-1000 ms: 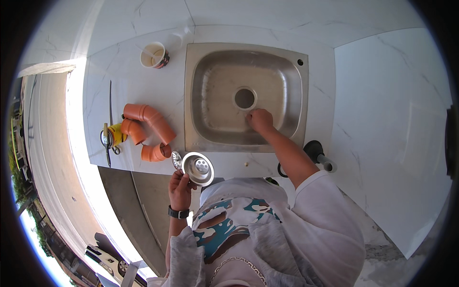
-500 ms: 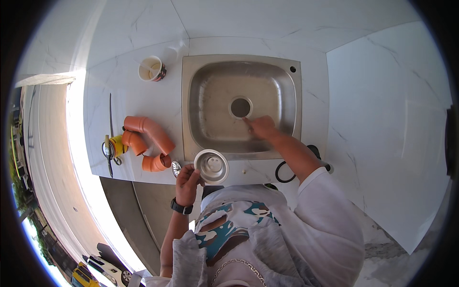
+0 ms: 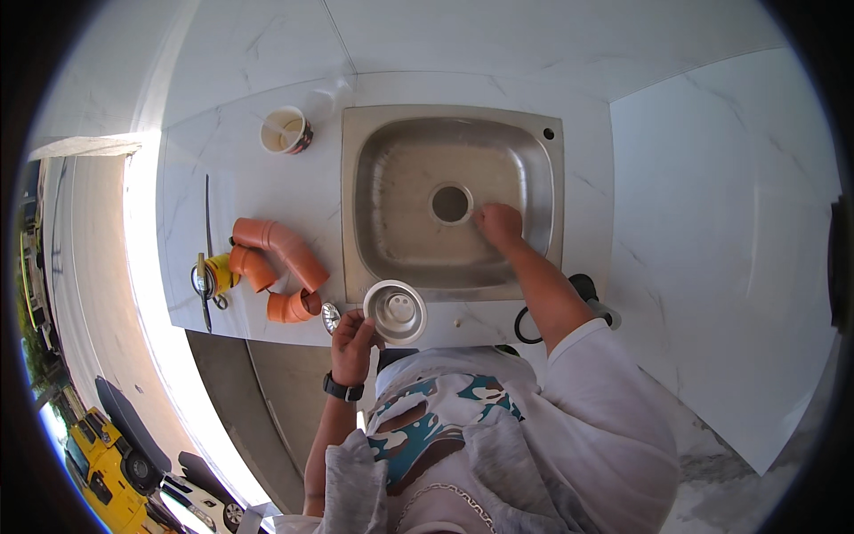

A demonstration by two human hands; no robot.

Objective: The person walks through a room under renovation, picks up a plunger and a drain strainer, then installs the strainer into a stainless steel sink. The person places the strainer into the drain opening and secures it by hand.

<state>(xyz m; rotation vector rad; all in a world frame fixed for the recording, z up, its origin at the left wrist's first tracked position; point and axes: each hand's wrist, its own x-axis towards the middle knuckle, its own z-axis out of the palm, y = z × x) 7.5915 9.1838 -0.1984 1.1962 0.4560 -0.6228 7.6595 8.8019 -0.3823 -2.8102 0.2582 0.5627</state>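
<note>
My left hand (image 3: 353,341) grips the rim of a round metal sink strainer cup (image 3: 397,313), held with its opening up in front of the steel sink (image 3: 350,196). Small round holes show in the cup's bottom. Inside the basin, my right hand (image 3: 499,225) is closed, its knuckles up and its fingers curled just right of the drain hole (image 3: 451,204). Nothing shows in its fingers. Beside the left hand, a small shiny metal strainer part (image 3: 330,318) lies at the counter's front edge.
Orange pipe elbows (image 3: 283,245) lie on the left of the counter, next to a yellow tool or container (image 3: 220,274). A paper cup (image 3: 286,131) stands at the back left. Dark hose parts (image 3: 583,287) lie right of the sink's front corner. A yellow vehicle (image 3: 105,467) is outside.
My right hand has moved from the near edge of the drain hole to its right side, and the pointing finger has curled in. The left hand still holds the strainer cup.
</note>
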